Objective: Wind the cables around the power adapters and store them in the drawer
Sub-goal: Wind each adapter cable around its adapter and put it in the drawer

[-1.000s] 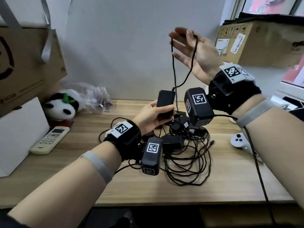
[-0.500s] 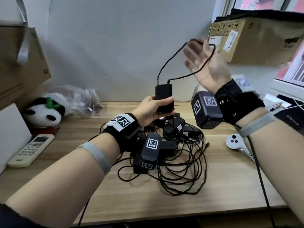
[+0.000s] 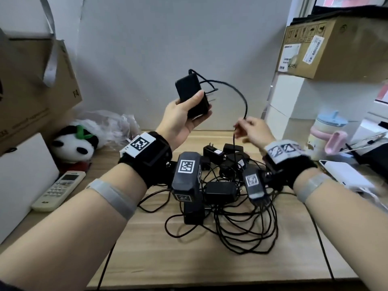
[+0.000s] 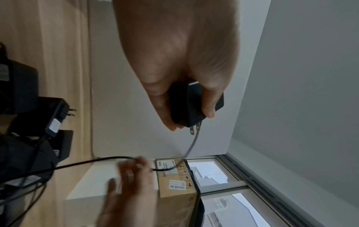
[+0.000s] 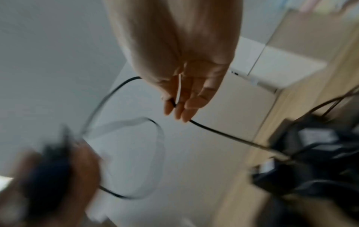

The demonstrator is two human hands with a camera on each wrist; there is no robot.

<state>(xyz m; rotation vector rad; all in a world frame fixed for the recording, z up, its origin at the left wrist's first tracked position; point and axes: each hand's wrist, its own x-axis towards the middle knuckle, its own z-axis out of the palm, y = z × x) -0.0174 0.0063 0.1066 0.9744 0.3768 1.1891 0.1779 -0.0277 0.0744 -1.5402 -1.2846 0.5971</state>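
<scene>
Adapter [image 3: 192,95] sits in left hand [image 3: 178,120]; right hand [image 3: 255,130] pinches its cable [image 3: 243,99].

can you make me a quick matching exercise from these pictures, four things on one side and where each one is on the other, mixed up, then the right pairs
Things:
1. power adapter
2. cable
3. toy panda
4. remote control

Places:
A. lying flat near the desk's left edge
B. pinched in the right hand
C. gripped in the raised left hand
D. at the back left of the desk, by the wall

Pairs: 1-C, 2-B, 3-D, 4-A
</scene>
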